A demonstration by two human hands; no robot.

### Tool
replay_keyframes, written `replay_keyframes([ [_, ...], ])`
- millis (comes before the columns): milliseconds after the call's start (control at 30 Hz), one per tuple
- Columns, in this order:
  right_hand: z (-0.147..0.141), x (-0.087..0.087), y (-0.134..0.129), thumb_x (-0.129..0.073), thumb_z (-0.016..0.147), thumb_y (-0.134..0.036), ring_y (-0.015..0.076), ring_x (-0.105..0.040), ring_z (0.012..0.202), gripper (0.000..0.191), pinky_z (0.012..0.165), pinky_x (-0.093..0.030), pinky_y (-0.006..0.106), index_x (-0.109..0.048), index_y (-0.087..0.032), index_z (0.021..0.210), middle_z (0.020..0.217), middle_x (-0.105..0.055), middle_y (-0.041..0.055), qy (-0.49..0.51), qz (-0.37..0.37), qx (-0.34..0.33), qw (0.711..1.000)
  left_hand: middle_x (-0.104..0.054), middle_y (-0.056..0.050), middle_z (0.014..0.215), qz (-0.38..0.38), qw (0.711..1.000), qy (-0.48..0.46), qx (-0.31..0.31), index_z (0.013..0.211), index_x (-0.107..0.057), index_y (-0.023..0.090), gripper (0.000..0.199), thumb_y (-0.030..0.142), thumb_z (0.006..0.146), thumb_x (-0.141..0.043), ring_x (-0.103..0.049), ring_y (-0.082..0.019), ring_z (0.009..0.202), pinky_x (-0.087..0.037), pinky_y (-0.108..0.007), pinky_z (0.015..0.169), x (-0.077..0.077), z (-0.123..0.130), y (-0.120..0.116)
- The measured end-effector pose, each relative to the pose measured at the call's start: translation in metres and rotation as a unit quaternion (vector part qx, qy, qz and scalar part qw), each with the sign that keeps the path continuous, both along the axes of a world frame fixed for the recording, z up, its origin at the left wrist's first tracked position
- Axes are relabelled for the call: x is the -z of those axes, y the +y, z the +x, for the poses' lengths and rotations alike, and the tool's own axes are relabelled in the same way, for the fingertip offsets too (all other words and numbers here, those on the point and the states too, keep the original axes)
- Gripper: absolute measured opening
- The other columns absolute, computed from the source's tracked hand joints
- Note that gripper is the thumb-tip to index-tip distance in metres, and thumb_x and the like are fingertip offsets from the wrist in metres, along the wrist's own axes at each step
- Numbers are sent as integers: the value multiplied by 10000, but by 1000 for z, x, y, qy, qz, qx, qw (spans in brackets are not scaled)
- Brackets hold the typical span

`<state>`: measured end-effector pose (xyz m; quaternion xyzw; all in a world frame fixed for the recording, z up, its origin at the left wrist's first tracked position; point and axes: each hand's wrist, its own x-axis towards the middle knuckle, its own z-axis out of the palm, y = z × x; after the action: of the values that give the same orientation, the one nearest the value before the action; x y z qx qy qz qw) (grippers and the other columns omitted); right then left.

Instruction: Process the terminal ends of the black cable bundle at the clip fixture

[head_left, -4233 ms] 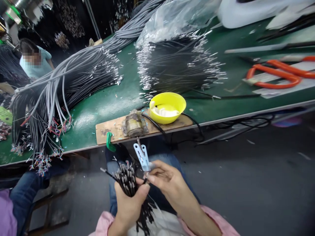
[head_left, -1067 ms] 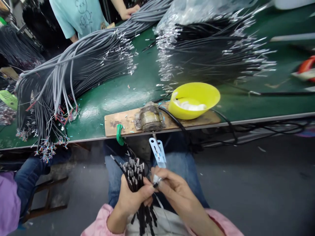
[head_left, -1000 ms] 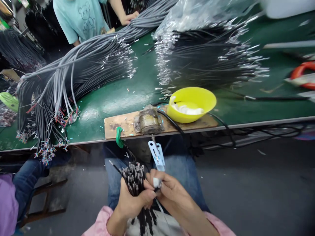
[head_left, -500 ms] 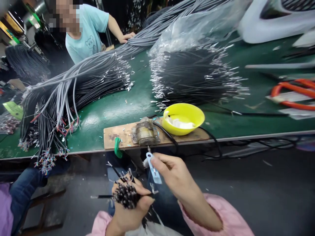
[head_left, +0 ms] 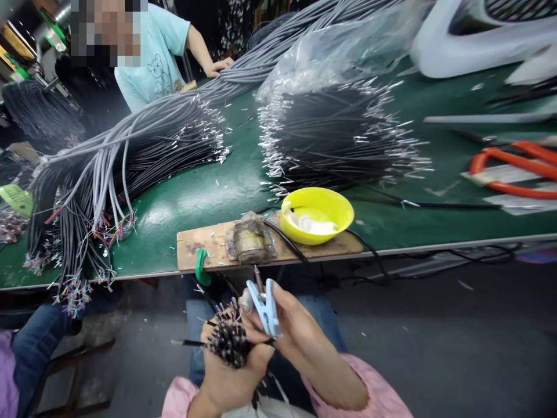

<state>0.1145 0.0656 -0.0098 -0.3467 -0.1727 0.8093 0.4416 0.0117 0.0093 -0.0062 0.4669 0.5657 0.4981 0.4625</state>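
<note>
Closest to me, nearer than the yellow bowl and off to its left, the person's left hand is curled round a fat bunch of black wires. The bunch sits between thumb and fingers, its stripped ends poking out over the top, and one wire sticks out sideways. The right hand is just beside it and has hold of a blue peg, with the fingers bent in close. The peg's two legs are spread at the top. I can't tell how hard it is being squeezed.

A thin metal rod points from the small motor, left of the bowl, to the peg. A green clamp is farther left, at the edge of the wooden board. The bowl sits on this board with soft white stuff in it.

Behind the bowl is a big pile of short black wires. Long grey wires lie to its left. Past the bowl is a clear bag; I can't tell what's inside. Farthest left, a person in a light blue shirt rests a hand on the grey wires.
</note>
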Motion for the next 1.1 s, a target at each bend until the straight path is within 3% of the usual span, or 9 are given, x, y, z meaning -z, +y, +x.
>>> replay_keyframes([
  [167,3,12,-3,-703,514,-661,129,-460,438,490,446,-375,260,-614,-182,559,499,-573,6,-22,-10,15,1000,-681,-64,680,-23,999,-38,-19,630,-735,225,115,340,641,-737,-604,-240,682,-480,-390,756,8,-5,-11],
  [300,11,28,-14,-706,610,-570,102,-388,454,444,455,-337,233,-552,-172,488,469,-485,-23,-84,76,-4,994,-644,-64,680,-58,994,-97,-2,618,-692,188,202,381,621,-753,-583,-215,668,-484,-356,717,17,-10,-22],
  [367,13,33,-21,-679,650,-565,99,-373,456,436,450,-329,227,-565,-169,506,468,-467,-29,-105,127,-35,986,-595,-47,605,-82,987,-139,22,597,-637,167,282,426,616,-747,-553,-176,561,-490,-329,611,24,-10,-27],
  [467,13,31,-29,-676,630,-595,129,-461,503,419,508,-409,250,-622,-179,621,531,-532,-12,-108,158,-92,977,-434,32,442,-121,969,-208,62,608,-544,171,399,527,594,-723,-379,-77,311,-368,-245,346,40,-7,-36],
  [633,14,25,-34,-709,603,-552,159,-539,577,385,580,-464,279,-625,-177,638,599,-581,9,-138,167,-125,968,-357,78,377,-156,941,-286,92,651,-467,197,442,556,581,-717,-300,-48,239,-271,-193,279,59,-6,-46],
  [867,15,40,-41,-724,592,-480,188,-571,618,334,613,-474,310,-636,-162,640,612,-595,23,-221,163,-100,956,-472,47,437,-153,928,-328,83,661,-488,192,370,484,656,-715,-337,-32,265,-295,-172,301,53,-8,-48],
  [1100,8,35,-40,-638,698,-422,136,-508,488,280,492,-411,251,-556,-183,577,494,-541,-18,-230,215,-78,946,-571,16,486,-108,929,-352,26,737,-604,135,242,343,696,-721,-372,-13,272,-329,-127,295,47,-1,-45],
])
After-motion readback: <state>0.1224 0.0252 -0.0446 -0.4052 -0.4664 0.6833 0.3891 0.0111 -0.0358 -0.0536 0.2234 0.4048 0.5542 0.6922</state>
